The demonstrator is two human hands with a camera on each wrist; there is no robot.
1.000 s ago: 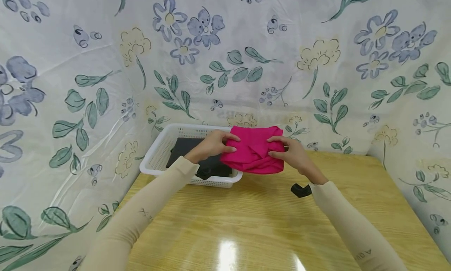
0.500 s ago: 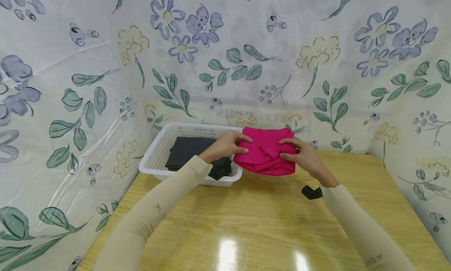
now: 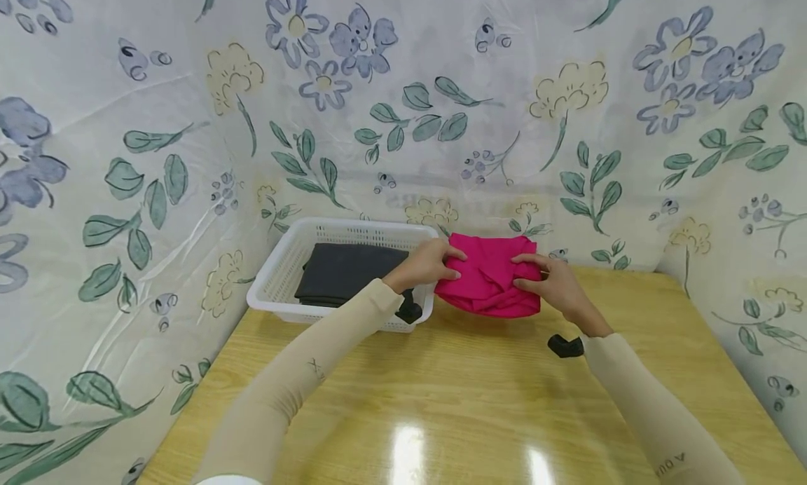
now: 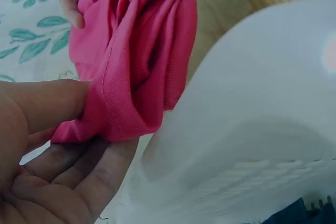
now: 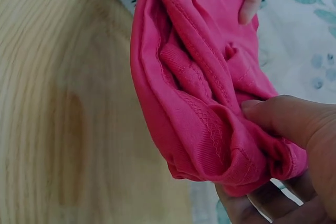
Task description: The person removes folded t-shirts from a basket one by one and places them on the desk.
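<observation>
Where the folded pink cloth [image 3: 488,278] bunches, you've got soft, stitched layers; it's over the wood-grain worktop [image 3: 479,387], just beside the white perforated plastic basket [image 3: 272,278]. Folded dark fabric [image 3: 343,268] sits inside; your left sleeve [image 3: 302,373] hides part of the rim. Your left hand [image 3: 429,262] and right hand [image 3: 555,283] pinch opposite sides.

Between the left sleeve [image 3: 302,373] and the right sleeve [image 3: 649,408], a hand could pass over the wooden table [image 3: 479,408], and along its far right. The white basket [image 3: 284,312] stands up just left of the pink cloth [image 3: 488,278]; the floral curtain [image 3: 410,148] blocks the far side.
</observation>
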